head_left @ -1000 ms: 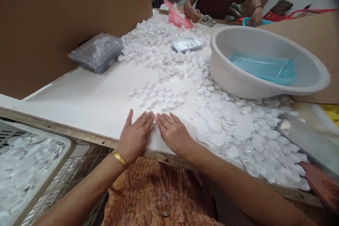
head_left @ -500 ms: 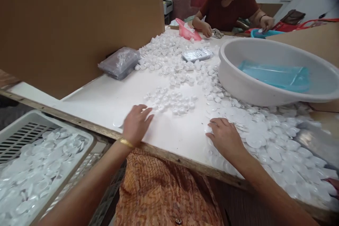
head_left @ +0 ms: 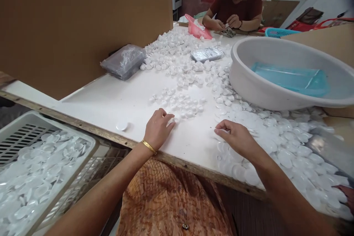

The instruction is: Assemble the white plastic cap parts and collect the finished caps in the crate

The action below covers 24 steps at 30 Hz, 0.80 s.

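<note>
My left hand [head_left: 159,129], with a gold bracelet at the wrist, reaches to the near edge of a cluster of small white plastic pieces [head_left: 184,105]. Its fingers are bent, and a gap shows between thumb and forefinger. Over the left edge of a spread of thin white discs [head_left: 267,142] is my right hand [head_left: 235,135], thumb and fingertips drawn together in a pinch. Whatever lies between those fingertips is too pale and small to make out. A single white round piece [head_left: 122,126] lies on the table left of my left hand.
Right of the white tabletop [head_left: 96,99] stands a big grey-white basin [head_left: 262,96] holding a blue sheet. A plastic crate [head_left: 94,147] of white discs sits lower left. Cardboard [head_left: 83,25] walls the left. Wrapped packs [head_left: 124,61] and a co-worker [head_left: 235,11] are farther back.
My left hand has moved right to the small pieces, uncovering the single round piece. My right hand's fingers have drawn together. The co-worker's hands have come together.
</note>
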Available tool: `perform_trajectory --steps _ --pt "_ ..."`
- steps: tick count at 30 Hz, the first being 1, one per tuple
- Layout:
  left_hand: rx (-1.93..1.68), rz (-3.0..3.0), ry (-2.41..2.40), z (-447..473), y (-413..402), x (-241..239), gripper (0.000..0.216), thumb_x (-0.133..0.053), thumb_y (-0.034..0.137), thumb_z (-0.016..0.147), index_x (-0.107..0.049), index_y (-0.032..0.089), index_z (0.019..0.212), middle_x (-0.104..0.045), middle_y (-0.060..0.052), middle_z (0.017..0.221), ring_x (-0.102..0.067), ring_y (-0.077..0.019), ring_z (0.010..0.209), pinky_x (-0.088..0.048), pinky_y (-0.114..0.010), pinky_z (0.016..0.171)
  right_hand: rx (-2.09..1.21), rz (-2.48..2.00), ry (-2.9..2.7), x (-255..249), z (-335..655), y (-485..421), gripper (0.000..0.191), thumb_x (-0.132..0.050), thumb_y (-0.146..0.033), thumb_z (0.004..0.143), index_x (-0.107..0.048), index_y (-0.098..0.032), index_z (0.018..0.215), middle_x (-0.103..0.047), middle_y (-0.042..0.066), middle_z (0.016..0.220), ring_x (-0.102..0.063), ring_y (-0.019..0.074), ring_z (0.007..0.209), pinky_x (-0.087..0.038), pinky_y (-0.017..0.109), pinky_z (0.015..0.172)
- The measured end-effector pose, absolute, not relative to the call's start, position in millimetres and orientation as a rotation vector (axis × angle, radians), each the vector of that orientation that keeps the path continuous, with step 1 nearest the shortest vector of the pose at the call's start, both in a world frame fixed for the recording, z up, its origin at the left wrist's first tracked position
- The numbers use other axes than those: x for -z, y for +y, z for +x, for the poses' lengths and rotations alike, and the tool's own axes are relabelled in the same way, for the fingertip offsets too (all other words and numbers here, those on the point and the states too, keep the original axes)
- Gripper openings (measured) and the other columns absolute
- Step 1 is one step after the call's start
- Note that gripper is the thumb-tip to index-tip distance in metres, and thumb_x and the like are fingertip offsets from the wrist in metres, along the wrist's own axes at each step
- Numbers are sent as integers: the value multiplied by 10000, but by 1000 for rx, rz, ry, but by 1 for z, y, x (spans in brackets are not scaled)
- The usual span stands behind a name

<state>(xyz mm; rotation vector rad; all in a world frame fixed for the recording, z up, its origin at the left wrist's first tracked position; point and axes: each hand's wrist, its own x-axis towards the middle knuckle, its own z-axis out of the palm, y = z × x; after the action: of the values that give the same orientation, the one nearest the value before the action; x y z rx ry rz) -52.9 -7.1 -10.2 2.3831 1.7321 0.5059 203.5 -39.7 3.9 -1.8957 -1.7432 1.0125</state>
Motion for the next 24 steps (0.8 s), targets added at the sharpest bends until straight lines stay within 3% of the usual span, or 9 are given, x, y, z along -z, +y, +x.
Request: perform_trajectory --steps 3,6,11,15,18,24 --pt "-566 2140 1595 -44 -15 3 282 -523 325 804 -628 216 1041 -544 -46 882 -506 -133 780 -414 -276 731 -1406 -1581 -1446 -3 175 -30 225 -573 -373 748 -572 -159 818 -572 10 743 -505 121 656 -359 235 577" --pt "-606 1652 1427 -35 -19 -4 303 -515 363 799 -631 188 1018 -592 -34 840 -523 -99 679 -433 -229 640 -1661 -1354 -1194 4 147 -18 266 -619 -347 703 -563 -128 842 -580 25 725 -535 126 642 -398 238 591" --pt "-772 1136 1334 -32 -18 -5 338 -479 391 808 -585 81 725 -563 -50 633 -509 -92 526 -429 -213 518 -1716 -1308 -1007 14 122 -6 261 -630 -297 671 -561 -110 838 -572 30 733 -532 123 623 -435 254 583" --pt "-733 1156 1396 -35 -17 0 281 -550 370 758 -580 92 782 -536 -25 575 -514 -103 498 -431 -212 477 -1673 -1367 -999 17 116 -10 238 -611 -260 673 -571 -107 851 -566 28 728 -507 108 602 -414 225 528" --pt "-700 1299 1537 -42 -15 6 271 -478 363 793 -596 126 848 -539 -11 599 -503 -92 471 -408 -200 450 -1665 -1436 -1046 21 116 -15 238 -555 -229 691 -581 -111 897 -584 41 756 -525 116 619 -410 217 515" --pt "-513 1788 1783 -64 8 15 334 -399 270 818 -625 172 1043 -613 -35 722 -550 -106 596 -442 -231 638 -1623 -1526 -1062 26 125 -16 327 -555 -222 667 -558 -153 987 -611 40 885 -589 137 740 -374 184 520"
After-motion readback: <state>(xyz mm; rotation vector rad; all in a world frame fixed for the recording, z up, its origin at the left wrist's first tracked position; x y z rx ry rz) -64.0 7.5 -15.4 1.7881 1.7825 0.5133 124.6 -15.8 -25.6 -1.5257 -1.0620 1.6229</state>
